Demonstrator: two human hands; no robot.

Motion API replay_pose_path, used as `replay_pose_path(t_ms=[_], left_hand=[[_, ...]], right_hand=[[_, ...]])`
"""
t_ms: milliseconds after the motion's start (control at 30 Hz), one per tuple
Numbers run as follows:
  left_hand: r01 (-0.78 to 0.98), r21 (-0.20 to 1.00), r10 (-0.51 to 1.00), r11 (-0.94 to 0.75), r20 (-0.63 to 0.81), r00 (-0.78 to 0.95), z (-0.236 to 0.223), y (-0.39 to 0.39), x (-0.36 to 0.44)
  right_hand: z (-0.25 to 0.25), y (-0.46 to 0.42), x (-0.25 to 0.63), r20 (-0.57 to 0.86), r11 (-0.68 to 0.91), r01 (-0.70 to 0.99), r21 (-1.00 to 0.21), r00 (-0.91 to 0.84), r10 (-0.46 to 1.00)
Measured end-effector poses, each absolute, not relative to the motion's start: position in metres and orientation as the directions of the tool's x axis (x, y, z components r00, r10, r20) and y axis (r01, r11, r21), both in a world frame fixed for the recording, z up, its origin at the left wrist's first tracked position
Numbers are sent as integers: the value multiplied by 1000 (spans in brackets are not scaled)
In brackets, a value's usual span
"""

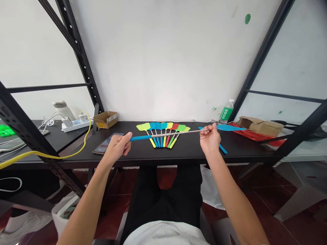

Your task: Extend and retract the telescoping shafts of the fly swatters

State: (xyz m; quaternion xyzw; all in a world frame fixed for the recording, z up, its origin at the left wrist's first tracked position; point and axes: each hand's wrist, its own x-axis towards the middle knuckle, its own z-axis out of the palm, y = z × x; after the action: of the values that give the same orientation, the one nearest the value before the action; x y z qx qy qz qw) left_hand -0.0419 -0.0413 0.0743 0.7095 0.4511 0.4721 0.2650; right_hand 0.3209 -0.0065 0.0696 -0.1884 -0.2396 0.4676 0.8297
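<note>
A blue fly swatter (141, 137) with a telescopic metal rod is held level above the front of the black table, its rod drawn out long. My left hand (118, 147) is closed around the blue handle. At the other end, my right hand (211, 139) pinches the rod close to the blue head, which points right and shows nearly edge-on. Behind the rod, several fly swatters (162, 126) in yellow-green, blue, red and green lie fanned out, handles towards me. Partly hidden by my right hand, another blue fly swatter (223, 149) lies on the table.
A tablet (104, 145) and an open cardboard box (106, 119) are on the left, near a yellow cable (76, 152) and a power strip (78, 125). To the right stand a bottle (226, 112) and a brown paper bag (260, 126). Black metal posts (83, 61) frame both sides.
</note>
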Motion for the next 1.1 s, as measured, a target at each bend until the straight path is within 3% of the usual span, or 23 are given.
replay_pose_path(t_ms=[233, 633, 833, 1100], left_hand=[[371, 778, 860, -507, 433, 270, 78, -45, -40], [403, 736, 826, -544, 553, 108, 76, -46, -34], [463, 664, 763, -587, 644, 43, 76, -43, -34], [495, 677, 784, -545, 620, 14, 73, -41, -36]], right_hand=[[66, -1, 336, 163, 467, -705, -534, 456, 875], [65, -1, 329, 130, 423, -713, -560, 429, 894], [61, 0, 327, 68, 356, -689, -631, 408, 911], [57, 3, 325, 97, 368, -673, -642, 405, 909]])
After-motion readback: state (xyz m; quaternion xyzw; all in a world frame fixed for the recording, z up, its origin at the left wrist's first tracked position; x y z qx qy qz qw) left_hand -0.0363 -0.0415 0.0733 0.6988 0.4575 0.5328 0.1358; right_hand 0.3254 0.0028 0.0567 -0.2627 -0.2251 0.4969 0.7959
